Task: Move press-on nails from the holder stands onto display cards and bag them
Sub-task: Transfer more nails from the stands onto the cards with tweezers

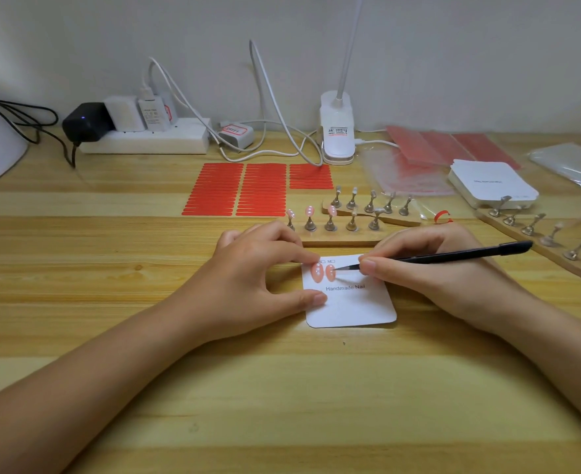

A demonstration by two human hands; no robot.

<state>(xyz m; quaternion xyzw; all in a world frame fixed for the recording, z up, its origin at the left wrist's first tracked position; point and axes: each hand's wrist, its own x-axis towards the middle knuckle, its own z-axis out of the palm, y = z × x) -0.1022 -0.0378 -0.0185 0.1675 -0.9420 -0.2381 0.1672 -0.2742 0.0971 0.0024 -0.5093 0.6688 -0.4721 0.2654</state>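
Note:
A white display card [354, 304] printed "Handmade Nail" lies on the wooden table. Two pink press-on nails [323, 272] sit side by side at its upper left. My left hand [265, 278] pins the card's left edge, with a fingertip at the top of the left nail and the thumb on the card. My right hand [429, 268] grips black tweezers [436, 257], whose tip touches the right nail. Just behind the card, a wooden holder stand [337, 236] carries three more pink nails [309, 212] on metal pegs; its other pegs are bare.
Two more peg stands, a second [371, 208] and a third [542, 237], are behind and to the right. Red adhesive-tab sheets [248, 188], a stack of blank cards [492, 183], clear bags [569, 162], a clip lamp [337, 131] and a power strip [145, 138] with cables line the back.

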